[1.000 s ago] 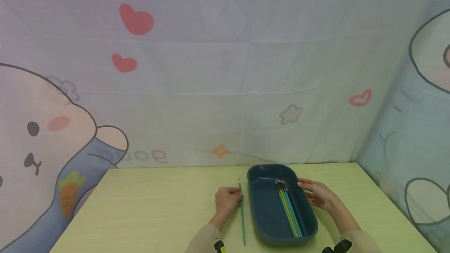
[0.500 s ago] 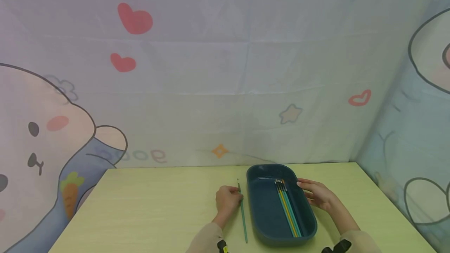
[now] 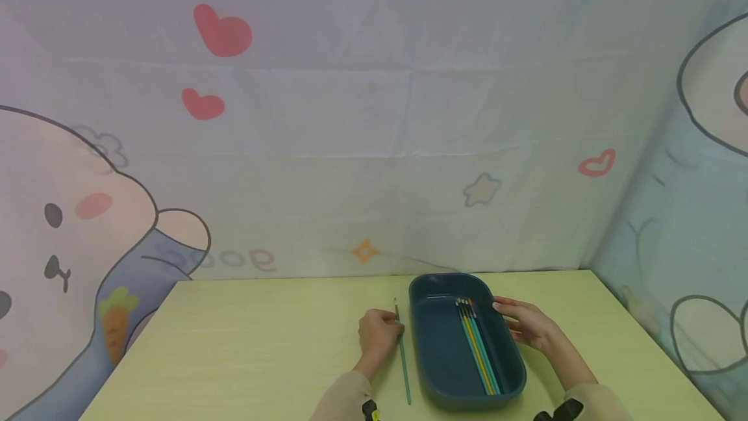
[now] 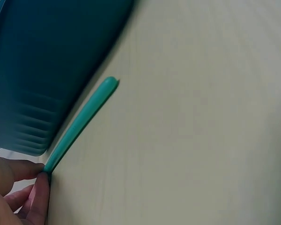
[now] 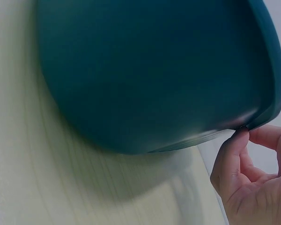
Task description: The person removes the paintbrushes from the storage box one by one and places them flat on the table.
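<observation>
In the head view, my left hand pinches a slim green paintbrush near its upper part, just left of the dark blue plastic bin. The left wrist view shows the brush's rounded handle end pointing away from the fingers, beside the bin wall. Several paintbrushes with green and yellow handles lie side by side inside the bin. At the bin's right side, my right hand pinches the rim; the right wrist view shows fingertips at the rim's edge.
The pale yellow table carries the bin near its back edge. A printed cloth with hearts and cartoon figures hangs behind and to the right. Dark straps with camera mounts sit at the wrists.
The paintbrush's lower end has swung slightly to the right, with the left hand turning a little. The right hand stays on the bin rim, and the bin stays in place.
</observation>
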`<action>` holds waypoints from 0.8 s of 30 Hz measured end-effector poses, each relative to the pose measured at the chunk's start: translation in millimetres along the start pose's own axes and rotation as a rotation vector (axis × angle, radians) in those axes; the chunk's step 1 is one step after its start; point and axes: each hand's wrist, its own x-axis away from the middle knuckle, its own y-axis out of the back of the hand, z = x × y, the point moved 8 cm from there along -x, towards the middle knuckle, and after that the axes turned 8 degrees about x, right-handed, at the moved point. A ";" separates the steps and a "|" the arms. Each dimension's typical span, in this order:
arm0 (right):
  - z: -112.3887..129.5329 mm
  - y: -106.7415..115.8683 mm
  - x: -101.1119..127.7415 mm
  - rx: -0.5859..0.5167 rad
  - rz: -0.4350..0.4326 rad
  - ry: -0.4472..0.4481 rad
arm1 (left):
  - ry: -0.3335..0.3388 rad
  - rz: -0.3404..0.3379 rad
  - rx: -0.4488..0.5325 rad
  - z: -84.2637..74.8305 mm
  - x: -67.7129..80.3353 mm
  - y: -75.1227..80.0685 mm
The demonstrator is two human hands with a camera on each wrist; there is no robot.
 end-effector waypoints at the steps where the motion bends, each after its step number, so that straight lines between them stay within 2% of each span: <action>1: 0.0 0.2 -0.2 -0.004 -0.002 0.001 | 0.002 -0.003 -0.001 0.1 -0.2 0.3; 9: 0.3 0.2 0.4 -0.003 -0.016 -0.003 | 0.030 -0.025 -0.012 -0.8 -1.1 2.6; 17: 0.5 -1.3 1.0 0.005 -0.023 -0.007 | 0.009 -0.030 -0.013 -3.0 1.5 7.2; 24: -0.1 -0.2 0.4 0.016 -0.018 -0.001 | 0.054 -0.021 0.039 0.9 3.2 11.8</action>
